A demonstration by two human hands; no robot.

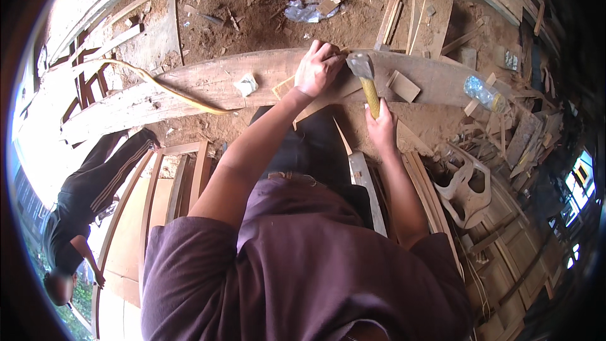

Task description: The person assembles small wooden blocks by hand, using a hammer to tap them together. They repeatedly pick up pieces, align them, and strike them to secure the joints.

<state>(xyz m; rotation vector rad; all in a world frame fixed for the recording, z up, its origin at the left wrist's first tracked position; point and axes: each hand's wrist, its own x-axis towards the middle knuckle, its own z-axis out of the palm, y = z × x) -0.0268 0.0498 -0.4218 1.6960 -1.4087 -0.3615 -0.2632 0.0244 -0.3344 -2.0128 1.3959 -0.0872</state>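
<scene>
A long, broad wooden beam (214, 76) lies crosswise in front of me. My left hand (319, 68) is closed at its far edge, fingers pinched together; whatever they hold is hidden. In my right hand (382, 127) is a hammer (368, 87) with a grey metal head and a yellow handle, gripped near the handle's lower end. The hammer's head is over the beam, just right of my left fingers. Thin strips of wood lie under my left wrist. Right of the hammer, a small flat wooden block (403, 86) rests on the beam.
On the beam are a crumpled white wad (246, 84), a yellow cord (164, 88) and a clear plastic bottle (485, 93). Sawdust and scraps cover the ground beyond. Wooden frames (148, 208) stand at left, a carved wooden piece (467, 189) at right. Another person (95, 196) is at far left.
</scene>
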